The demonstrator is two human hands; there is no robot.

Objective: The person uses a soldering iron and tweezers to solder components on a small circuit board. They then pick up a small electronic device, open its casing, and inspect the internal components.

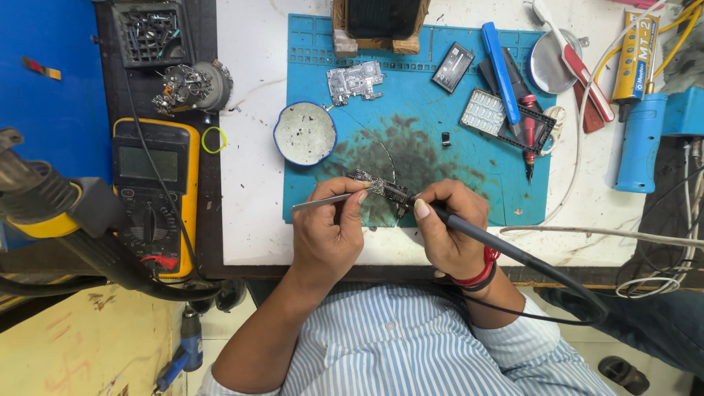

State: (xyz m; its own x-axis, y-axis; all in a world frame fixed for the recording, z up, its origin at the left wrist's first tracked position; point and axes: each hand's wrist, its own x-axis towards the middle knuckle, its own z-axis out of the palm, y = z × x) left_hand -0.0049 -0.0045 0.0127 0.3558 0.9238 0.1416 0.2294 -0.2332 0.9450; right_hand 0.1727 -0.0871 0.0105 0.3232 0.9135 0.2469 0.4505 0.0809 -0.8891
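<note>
Left hand [330, 231]: closed on metal tweezers [323, 201], tips at a small circuit board [378, 187] on the near part of the blue work mat [469, 169]. Right hand [447, 227]: gripping a black soldering iron [477, 233], tip at the board's right end. Yellow multimeter [154, 194] far left.

— What am I wearing?
— My shirt [411, 345] is light blue with thin white stripes, sleeves rolled up past my forearms. Red and black bands [480, 275] circle my right wrist.
</note>
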